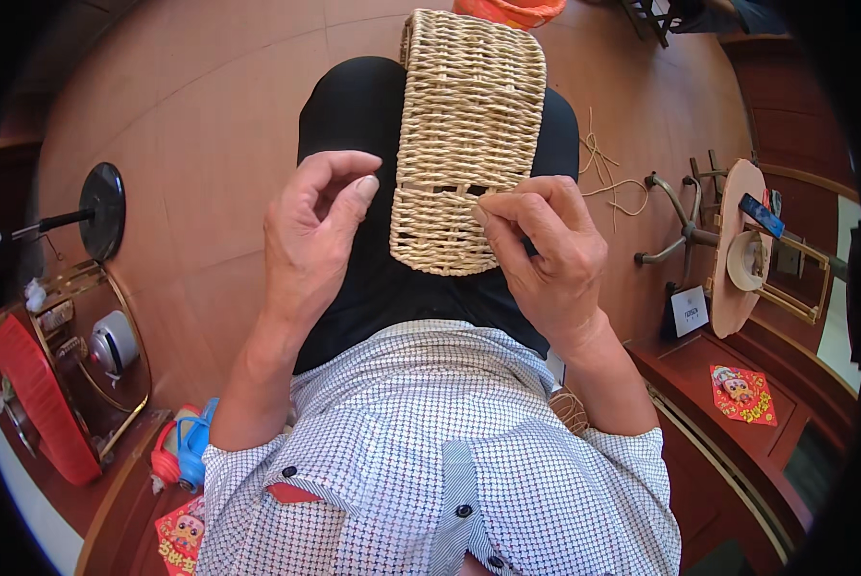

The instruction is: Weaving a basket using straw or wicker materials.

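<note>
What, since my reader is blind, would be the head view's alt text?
A woven straw-coloured basket rests on a black-trousered lap; the right hand is pinched over it, the left hand hovers beside it, thumb and forefinger slightly apart.

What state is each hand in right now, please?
Left hand: open, nothing visible in it.
Right hand: pinched closed; whether it holds anything cannot be told.

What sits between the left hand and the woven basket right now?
Only the black trousers show between the left hand and the woven basket, in the head view.
</note>
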{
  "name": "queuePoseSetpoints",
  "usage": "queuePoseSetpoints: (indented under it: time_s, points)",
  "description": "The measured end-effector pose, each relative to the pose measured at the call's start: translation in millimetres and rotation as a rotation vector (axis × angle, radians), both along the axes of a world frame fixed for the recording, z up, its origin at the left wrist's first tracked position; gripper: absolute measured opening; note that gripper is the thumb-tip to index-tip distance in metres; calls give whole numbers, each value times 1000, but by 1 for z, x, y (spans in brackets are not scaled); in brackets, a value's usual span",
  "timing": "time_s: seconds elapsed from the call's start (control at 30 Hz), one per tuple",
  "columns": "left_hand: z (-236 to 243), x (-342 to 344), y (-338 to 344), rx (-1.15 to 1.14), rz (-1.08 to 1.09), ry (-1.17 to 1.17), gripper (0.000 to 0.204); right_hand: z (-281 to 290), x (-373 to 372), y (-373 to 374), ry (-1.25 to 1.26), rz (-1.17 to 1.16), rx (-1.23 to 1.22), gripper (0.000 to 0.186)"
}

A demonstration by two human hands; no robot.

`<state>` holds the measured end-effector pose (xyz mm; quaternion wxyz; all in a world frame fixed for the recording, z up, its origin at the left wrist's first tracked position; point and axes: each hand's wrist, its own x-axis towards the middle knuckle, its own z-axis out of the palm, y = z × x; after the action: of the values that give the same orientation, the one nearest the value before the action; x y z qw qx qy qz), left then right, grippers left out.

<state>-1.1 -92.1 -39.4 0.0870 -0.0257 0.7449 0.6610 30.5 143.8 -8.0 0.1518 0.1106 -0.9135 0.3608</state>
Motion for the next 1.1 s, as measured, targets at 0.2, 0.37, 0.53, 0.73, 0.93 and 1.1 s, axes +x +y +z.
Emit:
queuePoseSetpoints:
  time_s: [0.2,0.37,0.53,0.73,0.93,1.1]
  points:
    - [-3,-3,10,85,-39,-24,34,4,-4,-4,49,32,190,15]
    - [-3,-13,7,88,-186,-17,62,5,-9,-11,46,76,209,16]
    - [0,-21,16,192,-333,-89,81,0,-14,-15,11,103,180,15]
    - [-2,-33,19,274,-468,-97,89,-3,-14,-15,-13,84,138,14]
    - [-7,-31,22,371,-446,-77,89,-8,-10,-15,10,67,141,14]
    - [-16,-32,12,292,-444,-94,89,-9,-10,-15,15,69,142,13]
